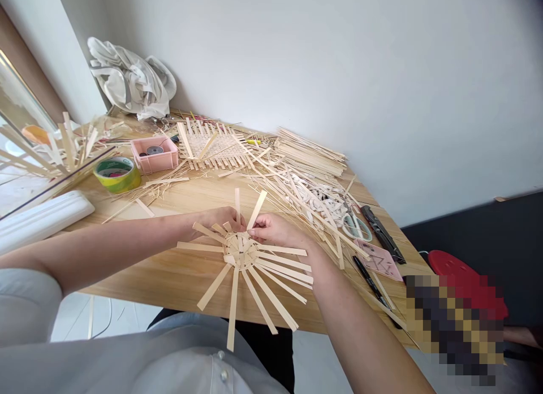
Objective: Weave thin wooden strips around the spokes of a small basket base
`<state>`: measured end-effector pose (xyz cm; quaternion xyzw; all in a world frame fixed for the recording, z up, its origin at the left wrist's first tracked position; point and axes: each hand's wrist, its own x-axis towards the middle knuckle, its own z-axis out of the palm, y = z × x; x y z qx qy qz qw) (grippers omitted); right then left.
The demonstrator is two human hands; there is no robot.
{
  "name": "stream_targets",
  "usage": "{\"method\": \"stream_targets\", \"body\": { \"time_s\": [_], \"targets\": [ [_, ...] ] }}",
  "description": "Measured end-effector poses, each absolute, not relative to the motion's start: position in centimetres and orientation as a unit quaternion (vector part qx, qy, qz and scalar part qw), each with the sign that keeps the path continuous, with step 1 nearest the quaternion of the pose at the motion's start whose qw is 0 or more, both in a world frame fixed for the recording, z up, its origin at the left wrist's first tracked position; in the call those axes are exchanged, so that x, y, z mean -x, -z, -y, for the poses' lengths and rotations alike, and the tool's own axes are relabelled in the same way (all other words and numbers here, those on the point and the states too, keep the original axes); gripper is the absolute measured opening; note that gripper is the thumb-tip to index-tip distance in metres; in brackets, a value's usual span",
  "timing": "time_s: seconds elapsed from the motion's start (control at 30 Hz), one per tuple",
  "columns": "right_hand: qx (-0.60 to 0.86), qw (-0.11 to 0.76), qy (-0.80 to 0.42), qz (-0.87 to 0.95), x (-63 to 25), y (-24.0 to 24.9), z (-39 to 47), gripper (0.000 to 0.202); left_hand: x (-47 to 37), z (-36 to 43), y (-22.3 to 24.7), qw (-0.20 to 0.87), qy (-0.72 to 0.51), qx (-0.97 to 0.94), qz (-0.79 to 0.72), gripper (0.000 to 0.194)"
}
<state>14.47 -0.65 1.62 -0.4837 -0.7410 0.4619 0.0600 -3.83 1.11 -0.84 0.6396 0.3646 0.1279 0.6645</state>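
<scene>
A small woven bamboo disc point(242, 252) is held above the near edge of the wooden surface point(178, 275), at frame centre. Only its tight hub is woven; roughly twenty spokes are left loose (an exact count is prevented by overlap). The left hand point(220, 220) is closed on the hub's far rim, and one upright strip point(257, 208) is pinched by the right hand point(271, 229). One tape roll point(117, 174), one pink tray point(154, 154) and one pair of scissors point(357, 226) are seen.

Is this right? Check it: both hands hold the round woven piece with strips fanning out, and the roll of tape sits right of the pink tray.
Not quite. In the head view both hands, left and right, do hold the round woven piece, but the roll of tape sits left of the pink tray, not right.
</scene>
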Motion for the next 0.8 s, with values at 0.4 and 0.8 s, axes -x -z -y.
{"method": "stream_targets", "body": {
  "time_s": [0.4, 0.8],
  "targets": [
    [0.499, 0.089, -0.519, 0.688, -14.2, -2.0, 1.1, 0.019, 3.8, -0.5, 0.2, 0.667, -0.129, -0.636, -0.365, 0.015],
    [0.527, 0.061, -0.432, 0.729, -14.1, -2.4, 1.2, 0.023, 3.8, -0.9, 0.9, 0.655, -0.13, -0.658, -0.349, 0.011]
  ]
}}
